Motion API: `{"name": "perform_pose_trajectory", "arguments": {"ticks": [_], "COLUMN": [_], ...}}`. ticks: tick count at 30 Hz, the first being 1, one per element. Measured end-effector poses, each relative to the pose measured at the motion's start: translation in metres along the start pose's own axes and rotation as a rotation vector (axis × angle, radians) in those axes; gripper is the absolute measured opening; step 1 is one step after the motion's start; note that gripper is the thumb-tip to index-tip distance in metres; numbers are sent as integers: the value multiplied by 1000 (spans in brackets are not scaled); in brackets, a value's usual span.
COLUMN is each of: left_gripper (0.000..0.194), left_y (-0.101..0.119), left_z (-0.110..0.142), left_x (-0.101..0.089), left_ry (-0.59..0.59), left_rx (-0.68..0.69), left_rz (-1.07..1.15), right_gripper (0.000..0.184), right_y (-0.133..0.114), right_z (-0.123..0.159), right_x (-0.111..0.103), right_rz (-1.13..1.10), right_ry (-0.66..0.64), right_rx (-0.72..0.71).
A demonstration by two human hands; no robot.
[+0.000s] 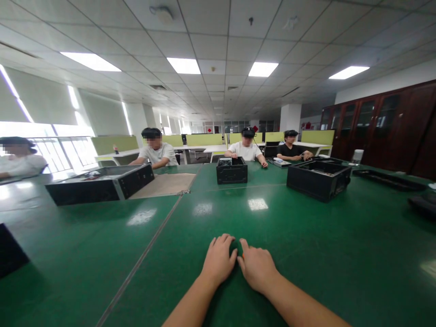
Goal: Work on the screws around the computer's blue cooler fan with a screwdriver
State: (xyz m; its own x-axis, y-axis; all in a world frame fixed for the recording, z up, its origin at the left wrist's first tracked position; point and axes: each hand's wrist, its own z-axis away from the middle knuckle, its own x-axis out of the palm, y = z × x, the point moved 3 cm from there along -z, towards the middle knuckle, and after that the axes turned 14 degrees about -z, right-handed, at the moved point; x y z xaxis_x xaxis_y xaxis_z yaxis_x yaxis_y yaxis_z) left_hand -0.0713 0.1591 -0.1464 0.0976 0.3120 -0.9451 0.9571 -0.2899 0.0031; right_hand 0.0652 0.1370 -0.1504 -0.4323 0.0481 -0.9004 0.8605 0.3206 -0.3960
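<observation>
My left hand (219, 260) rests on the green table (190, 290), its fingers slightly curved and the thumb held apart from them. Nothing shows in it. Close beside it is my right hand (258, 267), back upward, with the index finger pointing forward and the other fingers curled under. A speck of orange (243, 256) peeks out between its thumb and index finger; the rest of that thing is hidden by the hand. The thumbs of both hands are near each other, with a narrow gap between them.
Black computer cases stand across the table: a long one (91, 190) at left, a small one (232, 172) in the middle, another (318, 179) at right. A black panel (388, 178) lies farther right. Several people sit around the far side. A seam (143, 259) crosses the tabletop.
</observation>
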Motion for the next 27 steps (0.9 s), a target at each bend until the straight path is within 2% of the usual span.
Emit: {"name": "perform_pose_trajectory", "arguments": {"ticks": [4,11,27], "left_gripper": [26,23,22], "left_y": [5,3,3], "left_z": [2,2,2], "left_x": [-3,-7,-4], "left_ry": [16,71,74], "left_rx": [37,28,57], "left_rz": [98,139,209], "right_gripper": [45,44,38], "right_y": [0,1,1], "right_z": [0,1,2], "right_x": [0,-3,-5], "right_rz": [-33,-70,-88], "right_ry": [-4,-21,-10], "right_rx": [0,0,-14]}}
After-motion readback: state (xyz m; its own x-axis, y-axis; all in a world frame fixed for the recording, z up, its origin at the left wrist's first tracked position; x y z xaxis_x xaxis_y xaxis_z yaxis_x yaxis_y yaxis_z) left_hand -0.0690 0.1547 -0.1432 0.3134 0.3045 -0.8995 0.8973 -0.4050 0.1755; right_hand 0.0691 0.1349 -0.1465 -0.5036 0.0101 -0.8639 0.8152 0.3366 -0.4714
